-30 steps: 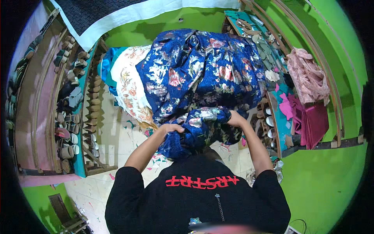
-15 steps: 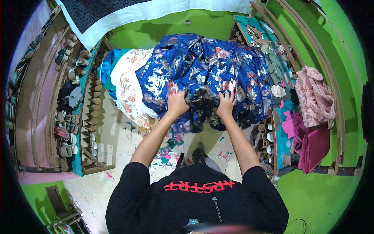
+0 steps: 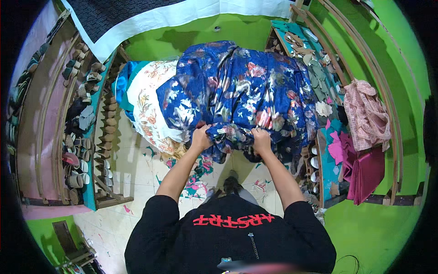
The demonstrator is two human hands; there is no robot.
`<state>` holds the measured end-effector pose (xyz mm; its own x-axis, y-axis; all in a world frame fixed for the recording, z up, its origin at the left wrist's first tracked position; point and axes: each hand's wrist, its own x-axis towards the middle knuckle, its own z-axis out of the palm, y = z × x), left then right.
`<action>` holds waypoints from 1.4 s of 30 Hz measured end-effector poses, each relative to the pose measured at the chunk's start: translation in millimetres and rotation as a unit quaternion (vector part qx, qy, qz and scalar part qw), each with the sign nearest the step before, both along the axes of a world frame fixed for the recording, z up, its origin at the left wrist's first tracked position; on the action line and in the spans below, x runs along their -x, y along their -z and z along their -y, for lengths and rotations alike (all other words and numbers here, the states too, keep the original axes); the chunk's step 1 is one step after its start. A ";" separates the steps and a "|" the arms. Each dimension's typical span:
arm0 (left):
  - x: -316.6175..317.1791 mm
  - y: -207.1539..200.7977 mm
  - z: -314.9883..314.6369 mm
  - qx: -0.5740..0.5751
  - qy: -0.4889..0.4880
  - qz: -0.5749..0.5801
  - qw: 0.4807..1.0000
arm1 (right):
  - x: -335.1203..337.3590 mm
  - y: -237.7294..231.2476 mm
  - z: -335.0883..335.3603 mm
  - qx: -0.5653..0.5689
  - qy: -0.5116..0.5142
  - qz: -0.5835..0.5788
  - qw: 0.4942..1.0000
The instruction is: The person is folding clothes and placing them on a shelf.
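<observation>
A large blue floral fabric lies heaped and draped in front of me, printed with white and red flowers. My left hand is closed round a bunched fold at its near edge. My right hand grips the same edge a short way to the right, and the gathered cloth stretches between both fists. At the left, a white floral fabric sticks out from under the blue one, with a shiny teal cloth beyond it. What supports the pile is hidden.
Shelves with several shoes and wooden shoe forms stand on the left. On the right, a teal-topped rack carries cut pieces, a pink lace cloth and magenta fabric. Colourful scraps litter the tiled floor.
Both hands have drawn the blue fabric's edge toward me, lower in the view. The right hand's fingers, spread on the cloth before, are now curled round it.
</observation>
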<state>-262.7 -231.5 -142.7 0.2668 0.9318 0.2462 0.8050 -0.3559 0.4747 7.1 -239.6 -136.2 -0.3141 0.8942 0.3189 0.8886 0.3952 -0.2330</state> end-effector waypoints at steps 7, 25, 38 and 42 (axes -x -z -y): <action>53.3 102.3 94.6 0.390 0.098 -0.140 0.905 | 6.2 -1.0 77.3 0.388 -0.088 -0.017 0.918; 45.7 17.3 200.6 0.662 0.173 -0.277 0.674 | 30.0 66.1 238.6 0.751 -0.046 0.042 0.657; 79.1 -48.2 168.0 0.349 0.138 -0.163 0.913 | 20.1 -31.0 214.4 0.467 0.047 0.046 0.882; 72.5 -101.3 139.7 0.220 0.130 -0.119 0.959 | -2.2 -99.9 176.0 0.321 -0.032 0.026 0.946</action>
<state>-335.2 -371.2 -41.3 0.5038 0.8259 -0.2532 0.8208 -0.3664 0.4383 9.3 -415.6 -36.3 -0.3736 0.8777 -0.3001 0.8845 0.2396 -0.4003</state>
